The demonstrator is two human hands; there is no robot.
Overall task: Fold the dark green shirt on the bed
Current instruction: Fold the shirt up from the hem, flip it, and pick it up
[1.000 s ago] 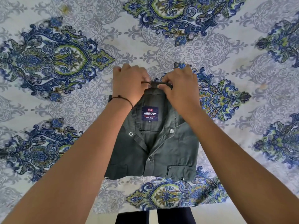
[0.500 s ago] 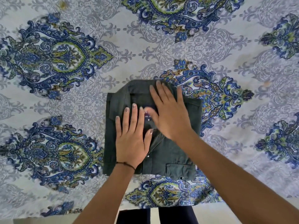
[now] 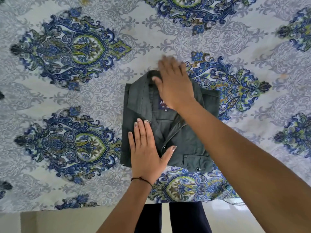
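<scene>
Dark green shirt [image 3: 188, 142] folded in compact rectangle on patterned bedsheet [image 3: 67, 98]; left hand [image 3: 146, 153] flat, fingers straight, on lower front; right hand [image 3: 175, 84] flat over collar, blurred.

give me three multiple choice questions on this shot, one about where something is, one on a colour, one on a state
1. Where does the left hand rest?
A. on the near left part of the shirt
B. on a pillow
C. on the floor

2. What colour is the background of the shirt's label?
A. yellow
B. dark blue
C. pink

3. What state is the shirt in?
A. spread out with its sleeves wide
B. crumpled in a heap
C. folded into a compact rectangle

Answers:
1 A, its palm and straight fingers lie flat there.
2 B, dark blue shows beside the right hand, which partly covers it.
3 C, its edges are square and no sleeve sticks out.
</scene>
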